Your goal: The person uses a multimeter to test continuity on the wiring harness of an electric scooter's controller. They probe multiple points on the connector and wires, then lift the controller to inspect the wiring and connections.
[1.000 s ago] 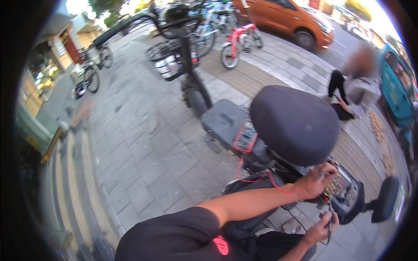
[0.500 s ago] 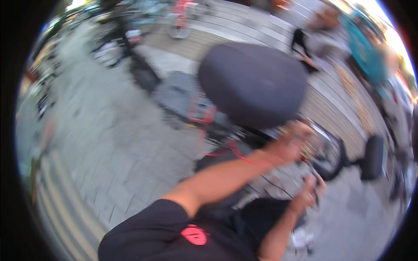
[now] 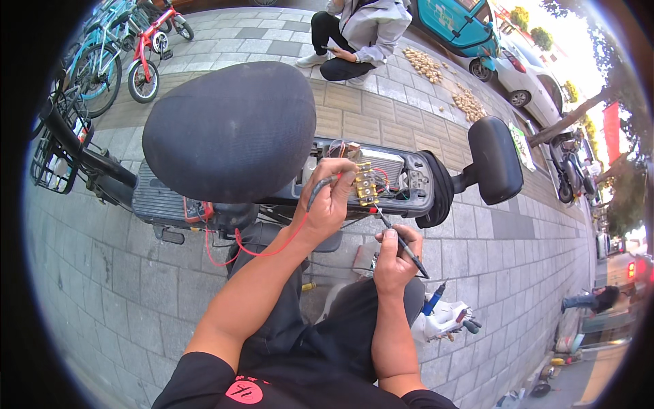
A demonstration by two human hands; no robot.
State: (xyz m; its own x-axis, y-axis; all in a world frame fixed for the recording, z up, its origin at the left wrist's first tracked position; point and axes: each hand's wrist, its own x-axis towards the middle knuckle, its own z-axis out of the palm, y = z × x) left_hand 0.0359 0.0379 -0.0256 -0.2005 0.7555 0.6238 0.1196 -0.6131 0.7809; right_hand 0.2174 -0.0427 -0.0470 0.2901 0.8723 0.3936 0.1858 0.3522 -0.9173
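My left hand is closed on a dark test probe with a red lead, at the yellow terminal block inside the scooter's open compartment. My right hand is closed on a black probe angled up to the block's lower end; exact tip contact is hard to tell. The metal-finned controller and thin wires lie behind the block. A red multimeter rests on the footboard, its red lead looping under my left forearm. The padded seat stands raised left of the compartment.
A backrest sticks out right. A white container of tools and a yellow screwdriver lie below. Bicycles stand upper left. A seated person holds a phone beyond the scooter; another person is far right. Cars line the street.
My view has swung round, so the scooter now lies horizontally and the seat appears farther left. Both hands remain at the terminal block with the probes.
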